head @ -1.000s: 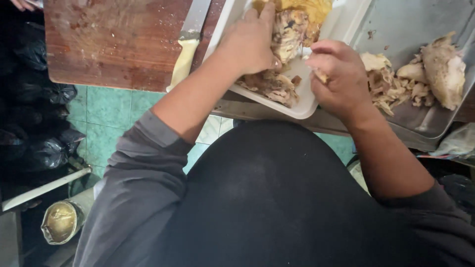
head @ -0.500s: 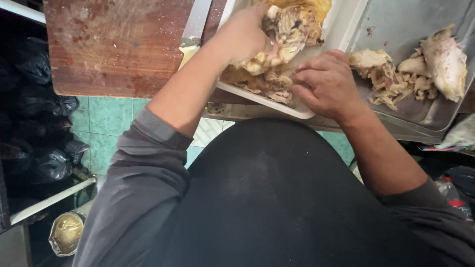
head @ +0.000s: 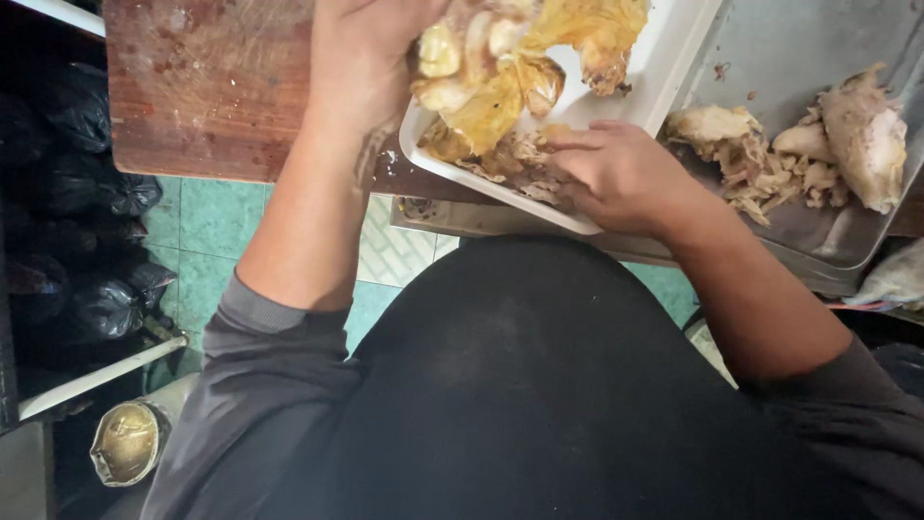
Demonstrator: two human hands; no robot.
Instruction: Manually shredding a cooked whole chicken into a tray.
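My left hand grips a cooked chicken carcass with yellow skin, holding it over a white tray. My right hand rests at the tray's near edge, its fingers closed on shredded chicken meat that lies under the carcass. Both forearms are bare, with grey sleeves pushed up.
A worn wooden cutting board lies left of the tray. A metal pan at the right holds pulled chicken pieces. Below the counter are green floor tiles, black bags and a small metal can.
The view has shifted lower, so tray and board sit higher in frame. My left hand has lifted the carcass upward; my right hand moved left to the tray's near edge onto the shredded meat.
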